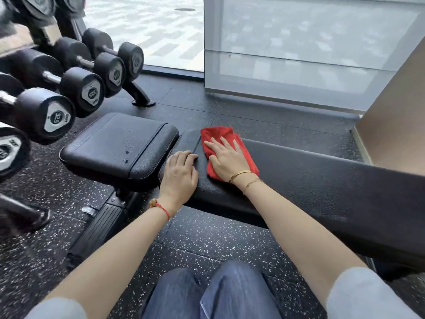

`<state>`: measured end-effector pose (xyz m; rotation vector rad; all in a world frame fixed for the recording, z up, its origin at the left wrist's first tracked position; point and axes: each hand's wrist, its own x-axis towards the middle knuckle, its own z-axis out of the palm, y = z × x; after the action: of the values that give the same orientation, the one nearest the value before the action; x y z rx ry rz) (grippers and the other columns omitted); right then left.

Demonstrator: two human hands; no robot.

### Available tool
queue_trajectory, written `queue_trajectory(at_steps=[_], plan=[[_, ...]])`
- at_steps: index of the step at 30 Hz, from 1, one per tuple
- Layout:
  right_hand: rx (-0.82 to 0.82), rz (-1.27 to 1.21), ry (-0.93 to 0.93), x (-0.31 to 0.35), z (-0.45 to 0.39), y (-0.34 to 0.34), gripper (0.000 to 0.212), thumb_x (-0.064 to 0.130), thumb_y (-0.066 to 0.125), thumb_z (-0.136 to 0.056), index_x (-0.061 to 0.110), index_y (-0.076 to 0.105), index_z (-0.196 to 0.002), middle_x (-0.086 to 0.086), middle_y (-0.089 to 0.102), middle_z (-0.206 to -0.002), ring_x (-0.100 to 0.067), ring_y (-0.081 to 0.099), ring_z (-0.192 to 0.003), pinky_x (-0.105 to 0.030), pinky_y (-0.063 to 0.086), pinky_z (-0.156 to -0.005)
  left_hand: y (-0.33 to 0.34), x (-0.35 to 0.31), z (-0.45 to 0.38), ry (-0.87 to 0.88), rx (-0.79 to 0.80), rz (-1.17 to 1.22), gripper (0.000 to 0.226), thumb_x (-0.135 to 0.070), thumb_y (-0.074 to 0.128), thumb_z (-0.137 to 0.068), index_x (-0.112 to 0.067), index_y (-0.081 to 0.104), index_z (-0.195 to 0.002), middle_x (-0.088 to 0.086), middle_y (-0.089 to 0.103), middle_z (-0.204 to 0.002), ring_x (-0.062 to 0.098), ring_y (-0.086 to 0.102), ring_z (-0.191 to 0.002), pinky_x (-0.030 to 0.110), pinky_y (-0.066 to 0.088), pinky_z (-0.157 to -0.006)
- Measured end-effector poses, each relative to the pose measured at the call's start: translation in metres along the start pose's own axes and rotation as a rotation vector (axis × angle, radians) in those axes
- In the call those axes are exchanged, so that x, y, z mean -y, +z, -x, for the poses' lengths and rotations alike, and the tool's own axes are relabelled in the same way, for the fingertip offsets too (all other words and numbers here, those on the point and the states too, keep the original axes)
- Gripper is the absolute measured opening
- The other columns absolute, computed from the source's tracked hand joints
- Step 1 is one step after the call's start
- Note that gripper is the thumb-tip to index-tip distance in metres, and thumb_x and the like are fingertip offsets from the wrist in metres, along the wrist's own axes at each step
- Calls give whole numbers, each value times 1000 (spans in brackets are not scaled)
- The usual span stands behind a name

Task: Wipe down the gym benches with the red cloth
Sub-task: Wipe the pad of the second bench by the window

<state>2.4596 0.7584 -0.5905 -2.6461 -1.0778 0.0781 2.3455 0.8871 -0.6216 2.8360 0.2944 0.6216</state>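
A black padded gym bench runs across the view: a long back pad (322, 180) on the right and a separate seat pad (119, 146) on the left. The red cloth (220, 139) lies flat on the left end of the long pad. My right hand (226, 157) presses on the cloth with its fingers straight and spread. My left hand (180, 171) rests on the pad's left end beside the cloth, its fingertips bent over the end by the gap between the pads. A few water drops show on the seat pad.
A rack of black dumbbells (69, 88) stands at the left, close to the seat pad. The bench frame (99, 229) reaches down to the speckled rubber floor. A glass wall (299, 54) stands behind and a tan panel (395, 123) at the right. My knees in jeans are at the bottom.
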Motion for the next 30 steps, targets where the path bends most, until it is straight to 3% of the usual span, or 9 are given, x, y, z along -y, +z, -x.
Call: queue_trajectory(at_steps=[5,9,14,18,20,25,27,30], plan=[[10,35,-248,-11,18,0,53,28,34,-98,33,26,-151,10,22,-160,-14,10,-150,-41,-1,-122,-6,3,-3,13,53,-1,39,-18,44,-93,-7,57,-128,11,56,-134,29,48,-128,43,34,-113],[40,4,-293,-16,18,0,53,29,31,-99,35,24,-151,13,20,-160,-11,6,-150,-41,-1,-122,-29,17,-7,85,145,-79,40,-24,47,-96,-16,53,-135,1,54,-140,20,46,-133,37,32,-113],[28,-101,-233,5,-22,12,50,28,30,-101,32,25,-151,13,21,-160,-13,7,-150,-40,-4,-122,-78,76,-6,36,22,-162,38,-20,46,-91,-9,61,-124,7,64,-122,26,58,-116,40,46,-98],[46,-192,-255,60,-65,26,49,27,30,-101,32,26,-150,15,22,-159,-13,8,-150,-40,-3,-122,-94,141,2,-150,-47,-207,35,-15,47,-91,-9,61,-123,7,64,-121,28,57,-116,45,46,-97],[66,-188,-335,89,-77,31,49,26,31,-101,31,26,-150,14,22,-159,-14,8,-151,-39,-2,-122,-94,172,2,-237,-86,-189,33,-10,52,-92,-8,60,-124,8,63,-124,27,55,-119,45,43,-102],[152,-16,-745,125,-77,50,55,29,32,-96,34,25,-150,14,22,-159,-12,6,-151,-39,0,-123,-82,224,-12,-356,-124,-158,37,-7,51,-93,-4,58,-129,14,59,-133,30,50,-128,46,36,-112],[168,-32,-726,123,-90,51,55,30,30,-96,35,25,-150,16,22,-159,-11,6,-150,-39,0,-123,-73,234,-19,-409,-108,-129,37,-10,48,-96,-4,57,-131,15,56,-138,31,48,-132,48,33,-114],[123,-37,-533,126,-132,53,52,29,33,-99,34,27,-150,14,22,-159,-13,7,-150,-43,1,-122,-61,238,-23,-456,-127,-100,42,-19,42,-93,-6,59,-129,14,55,-138,31,48,-131,49,31,-114]])
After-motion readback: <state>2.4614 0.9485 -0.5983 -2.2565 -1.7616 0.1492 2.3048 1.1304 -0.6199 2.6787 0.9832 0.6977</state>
